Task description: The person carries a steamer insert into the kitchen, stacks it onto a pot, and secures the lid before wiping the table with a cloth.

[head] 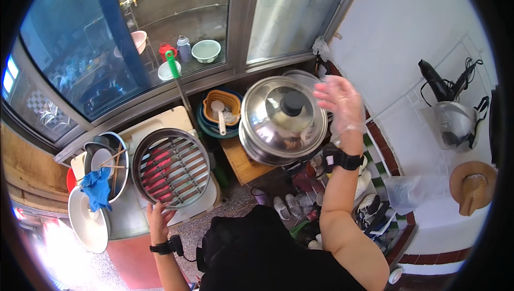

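My left hand [159,218] touches the near rim of a round steamer rack [172,168] with slats, which rests over the white counter; whether its fingers grip the rim is hard to tell. Something pink shows between the slats. My right hand [340,100], in a clear plastic glove, is raised with fingers apart at the right side of a steel steamer pot. The pot's domed lid [267,116] has a black knob [292,104]. The pot stands by a wooden surface [243,162]. Both wrists wear black straps.
An orange basket [221,100] holding a white ladle [220,118] sits left of the pot. A blue cloth [97,188] hangs over a basin [123,170] at the left, near a large white lid [88,222]. Shoes [281,207] stand on the floor; a green-handled tool [172,64] leans at the window.
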Available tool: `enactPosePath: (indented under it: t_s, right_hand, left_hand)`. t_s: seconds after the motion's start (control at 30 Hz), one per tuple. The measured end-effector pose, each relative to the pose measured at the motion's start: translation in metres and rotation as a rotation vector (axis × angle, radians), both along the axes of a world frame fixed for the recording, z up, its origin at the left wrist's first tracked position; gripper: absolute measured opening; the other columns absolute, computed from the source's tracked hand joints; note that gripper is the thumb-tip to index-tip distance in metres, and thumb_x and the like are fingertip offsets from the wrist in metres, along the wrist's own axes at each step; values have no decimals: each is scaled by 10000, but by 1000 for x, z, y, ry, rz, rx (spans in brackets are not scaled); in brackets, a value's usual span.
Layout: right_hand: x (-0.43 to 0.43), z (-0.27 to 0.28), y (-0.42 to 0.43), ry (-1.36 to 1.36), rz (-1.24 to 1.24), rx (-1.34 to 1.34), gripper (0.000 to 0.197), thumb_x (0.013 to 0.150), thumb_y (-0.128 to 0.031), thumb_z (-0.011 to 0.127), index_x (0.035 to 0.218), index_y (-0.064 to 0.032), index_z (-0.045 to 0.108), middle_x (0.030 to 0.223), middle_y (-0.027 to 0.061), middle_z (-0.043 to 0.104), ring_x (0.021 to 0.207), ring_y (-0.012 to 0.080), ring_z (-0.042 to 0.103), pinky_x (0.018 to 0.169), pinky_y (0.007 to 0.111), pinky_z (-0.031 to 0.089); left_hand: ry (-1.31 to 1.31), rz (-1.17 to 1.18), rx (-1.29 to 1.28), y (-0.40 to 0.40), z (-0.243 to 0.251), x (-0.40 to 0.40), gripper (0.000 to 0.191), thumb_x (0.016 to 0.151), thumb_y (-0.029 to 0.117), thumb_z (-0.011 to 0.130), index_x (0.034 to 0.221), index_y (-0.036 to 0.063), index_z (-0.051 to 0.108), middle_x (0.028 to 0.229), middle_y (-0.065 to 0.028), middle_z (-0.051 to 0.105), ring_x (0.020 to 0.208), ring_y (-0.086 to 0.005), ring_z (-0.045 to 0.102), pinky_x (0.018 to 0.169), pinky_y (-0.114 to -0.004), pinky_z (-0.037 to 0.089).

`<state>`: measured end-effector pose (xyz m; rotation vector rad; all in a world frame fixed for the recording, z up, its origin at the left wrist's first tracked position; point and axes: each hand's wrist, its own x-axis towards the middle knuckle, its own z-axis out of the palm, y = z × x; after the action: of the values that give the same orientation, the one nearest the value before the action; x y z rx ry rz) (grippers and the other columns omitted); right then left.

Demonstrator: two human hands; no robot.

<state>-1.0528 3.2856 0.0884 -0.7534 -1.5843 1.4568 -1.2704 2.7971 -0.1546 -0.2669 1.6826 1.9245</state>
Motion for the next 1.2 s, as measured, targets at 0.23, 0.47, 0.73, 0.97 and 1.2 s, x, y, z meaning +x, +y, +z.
enactPosePath:
  t_s: [0.23, 0.47, 0.73, 0.97, 1.2]
  right_hand:
    - [99, -182, 221, -327, -522, -341, 483, 952, -361, 694, 1186, 32, 537, 855, 112, 591, 634, 191, 586, 513, 322, 561]
    - [107, -290, 286, -248, -441, -1002, 863, 884, -697, 604, 1446, -67, 425, 1368, 237, 472, 1098, 487, 561, 915, 683, 481]
    - [97, -358, 278, 34, -351, -1100, 273, 904, -334, 595, 1110, -155, 571, 1094, 45, 595, 853, 221, 523, 604, 369, 467]
    - [125, -377, 295, 101, 203, -1309, 140, 873, -160, 646, 999, -107, 614, 898, 63, 657, 601, 173, 538, 419, 229, 350]
    - [113, -409, 294, 87, 57, -1315, 135, 787, -195, 633, 800, -173, 501, 642, 32, 513, 473, 148, 465, 380, 282, 300]
  left_hand:
    - [-61, 157, -63, 28, 30, 34, 190, 870, 138, 592, 1048, 91, 546, 904, -59, 635, 830, -277, 710, 719, -400, 612]
    - [-21, 302, -6, 64, 96, 102, 303, 876, 154, 586, 1162, 56, 570, 1106, -135, 696, 932, -270, 726, 761, -378, 631]
    - [92, 423, 96, 118, 157, 143, 397, 925, 148, 580, 1263, -52, 515, 1177, -232, 665, 1037, -325, 697, 862, -437, 635]
    - [91, 320, 257, 162, 194, 150, 507, 906, 163, 550, 1343, -80, 462, 1193, -255, 653, 1060, -406, 686, 871, -480, 633]
    - [138, 294, 212, 247, 242, 156, 483, 922, 157, 589, 1347, -42, 476, 1215, -191, 668, 1020, -280, 719, 800, -388, 660]
